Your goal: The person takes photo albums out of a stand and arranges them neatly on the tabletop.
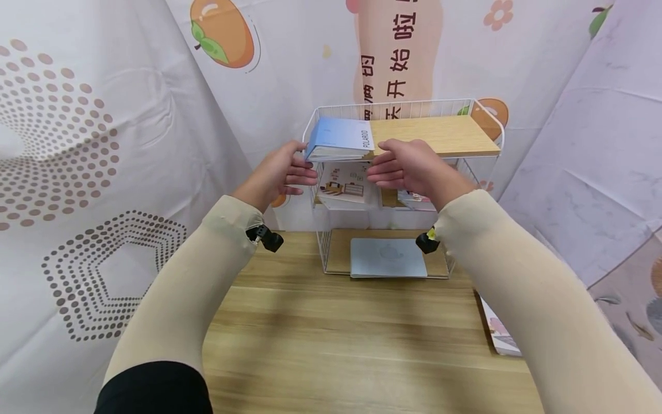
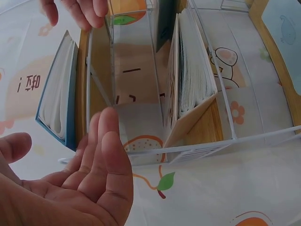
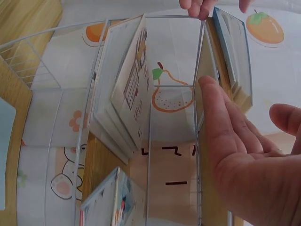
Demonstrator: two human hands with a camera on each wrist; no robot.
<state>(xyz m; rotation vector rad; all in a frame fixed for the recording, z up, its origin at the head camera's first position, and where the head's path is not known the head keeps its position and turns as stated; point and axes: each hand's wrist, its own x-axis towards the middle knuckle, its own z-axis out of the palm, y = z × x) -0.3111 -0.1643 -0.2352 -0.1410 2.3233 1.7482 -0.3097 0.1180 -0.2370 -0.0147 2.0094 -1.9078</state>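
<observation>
1. Printed cloth with persimmons, dots and Chinese characters hangs behind a wooden table (image 1: 320, 339), and a white wire rack (image 1: 496, 129) with wooden shelves stands at the far edge of it, centre of the head view.

2. On the rack's top shelf (image 1: 439, 133), at its left end, lies a blue-and-white album (image 1: 341, 138) marked POLAROID. It lies flat, with its front corner jutting a little past the shelf's front edge toward the person.

3. The album's long axis runs roughly left to right across the frame, parallel to the shelf front, so its two short ends face the two hands.

4. The left hand (image 1: 281, 172) sits just below and left of the album's left end; its fingers are loosely spread and hold nothing, with the fingertips close to the album. Whether they touch it I cannot tell.

5. The right hand (image 1: 408, 167) sits at the album's right end, fingers extended toward the left, also holding nothing; the left wrist view shows its fingertips (image 2: 89, 14) at the rack's wire edge.

6. Both hands flank the album at about equal nearness, palms facing each other, with the album between and slightly above them.

7. Below, on the middle shelf, a picture book (image 1: 346, 187) leans upright; on the bottom shelf lies a grey laptop (image 1: 388, 257). Another book (image 1: 499, 333) lies on the table at the lower right.
</observation>
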